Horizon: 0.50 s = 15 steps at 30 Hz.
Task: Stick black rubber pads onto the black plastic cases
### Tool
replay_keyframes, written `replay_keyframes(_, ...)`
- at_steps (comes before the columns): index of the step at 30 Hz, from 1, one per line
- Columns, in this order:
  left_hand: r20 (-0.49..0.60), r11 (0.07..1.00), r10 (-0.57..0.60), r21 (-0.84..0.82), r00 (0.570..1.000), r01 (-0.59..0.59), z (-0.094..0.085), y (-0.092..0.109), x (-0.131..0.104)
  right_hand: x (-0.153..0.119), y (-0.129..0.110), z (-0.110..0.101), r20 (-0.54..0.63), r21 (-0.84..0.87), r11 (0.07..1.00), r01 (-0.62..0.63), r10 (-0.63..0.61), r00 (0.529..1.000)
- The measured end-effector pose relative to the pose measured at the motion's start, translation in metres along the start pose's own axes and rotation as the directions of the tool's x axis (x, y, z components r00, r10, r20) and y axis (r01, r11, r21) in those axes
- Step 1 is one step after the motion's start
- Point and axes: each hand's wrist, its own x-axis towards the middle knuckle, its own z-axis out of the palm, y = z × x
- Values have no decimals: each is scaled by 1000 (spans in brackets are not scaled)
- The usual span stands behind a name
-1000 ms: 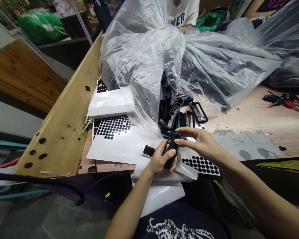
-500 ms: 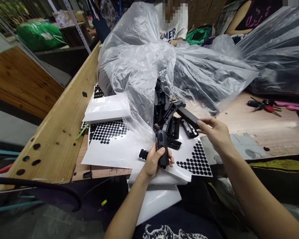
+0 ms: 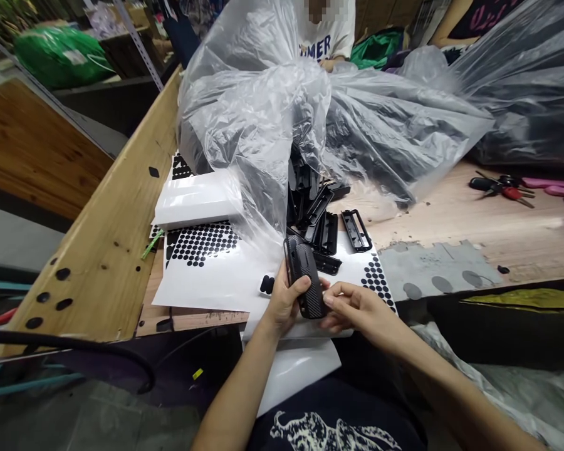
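Note:
My left hand point(image 3: 286, 299) is wrapped round a long black plastic piece point(image 3: 307, 283) with a carbon-fibre-like pattern, its thumb lying on top. A second piece seems to lie under it, mostly hidden. My right hand point(image 3: 352, 309) is closed at the lower right end of the piece, thumb and fingertips pinched against its edge. Just beyond my hands, black plastic frames point(image 3: 328, 233) lie heaped at the mouth of a clear plastic bag point(image 3: 263, 125). One frame point(image 3: 356, 230) rests apart on the right. Below are white sheets point(image 3: 207, 288) with black round stickers point(image 3: 207, 243).
A wooden board point(image 3: 103, 200) edges the table on the left. A folded white sheet point(image 3: 195, 199) lies near it. Keys point(image 3: 502, 186) and a pink-handled tool point(image 3: 552, 185) are on the right. Across the table sits a person in a white shirt point(image 3: 331, 37).
My right hand has come left and down from the heap with a long black piece to my left hand. The held pieces are now together. The lone frame shows uncovered.

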Motion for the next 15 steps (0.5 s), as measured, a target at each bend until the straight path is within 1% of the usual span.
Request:
replay_keyframes(1, -12, 1000, -9, 1, 1000, 9, 0, 1, 0, 2, -2, -8, -51, -156, 987, 49, -58, 997)
replay_keyframes(2, -21, 1000, -12, 2, 1000, 12, 0, 1, 0, 6, -4, -17, -124, -305, 948, 88, -131, 984)
replay_keyframes(3, -25, 1000, -9, 2, 1000, 9, 0, 1, 0, 11, -6, -28, -208, -437, 894, 96, -205, 956)
replay_keyframes(4, -23, 1000, -4, 0, 1000, 4, 0, 1, 1, 17, -8, -41, -294, -542, 837, 76, -273, 916)
replay_keyframes(5, -16, 1000, 2, -4, 1000, -2, -1, 1, 1, 24, -9, -54, -365, -618, 786, 29, -319, 875)
replay_keyframes(6, -10, 1000, 5, -7, 1000, -5, -1, 0, 2, 31, -9, -67, -402, -683, 730, -13, -360, 842)
replay_keyframes(7, -8, 1000, 7, -10, 1000, -7, -2, 0, 2, 38, -8, -80, -409, -734, 679, -28, -408, 816)
replay_keyframes(9, -2, 1000, 0, -16, 1000, 0, -3, 0, 3, 51, -5, -101, -395, -779, 627, -9, -479, 784)
replay_keyframes(11, 10, 999, -5, -40, 1000, 6, -4, -1, 3, 59, -1, -117, -416, -777, 629, -5, -508, 754)
replay_keyframes(12, 15, 998, -6, -56, 1000, 7, -4, -1, 4, 62, 1, -123, -438, -777, 628, -28, -509, 741)
replay_keyframes(14, 23, 997, -5, -80, 1000, 7, -5, -2, 4, 66, 5, -131, -461, -795, 601, -84, -508, 728)
replay_keyframes(15, 25, 996, -5, -86, 1000, 7, -6, -2, 4, 68, 6, -134, -452, -810, 578, -101, -504, 736)
